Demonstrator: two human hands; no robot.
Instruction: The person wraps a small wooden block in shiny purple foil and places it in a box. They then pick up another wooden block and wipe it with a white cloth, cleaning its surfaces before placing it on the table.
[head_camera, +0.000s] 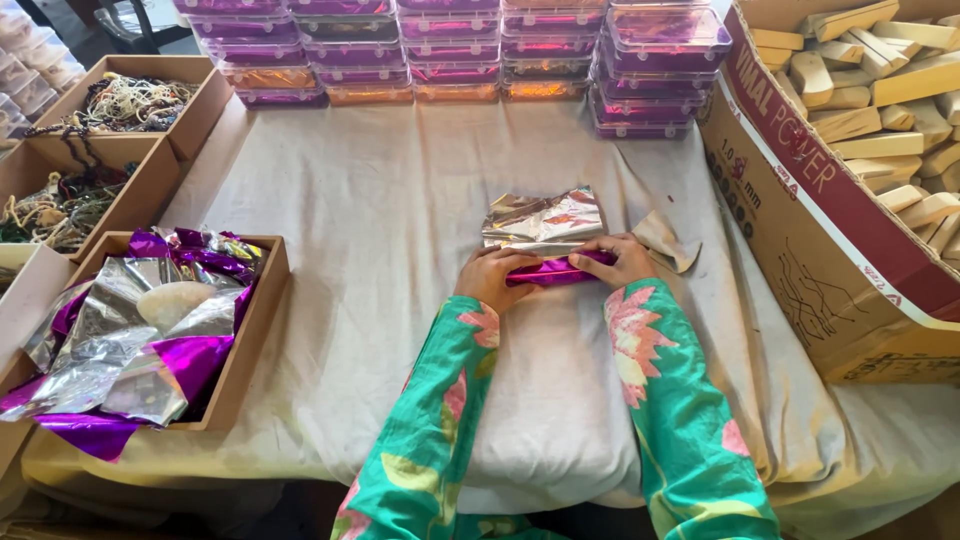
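Before me: stacked clear purple-lined boxes (450, 50), carton of wooden blocks (880, 90), tray of foil sheets (150, 330), trays of beaded strings (110, 110).

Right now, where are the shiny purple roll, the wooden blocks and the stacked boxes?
purple foil roll (552, 270), head view, middle between the hands.
wooden blocks (880, 90), head view, top of the pile.
stacked clear boxes (450, 50), head view, front of a stack.

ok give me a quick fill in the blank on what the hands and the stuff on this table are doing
1. The left hand and right hand press on a foil-wrapped bundle whose outer side is ____.
2. The shallow cardboard tray of loose foil sheets lies to the person's ____.
3. The big cardboard carton on the right holds pale ____ blocks.
4. The clear plastic boxes stand ____ at the table's far edge.

Missing words: purple; left; wooden; stacked
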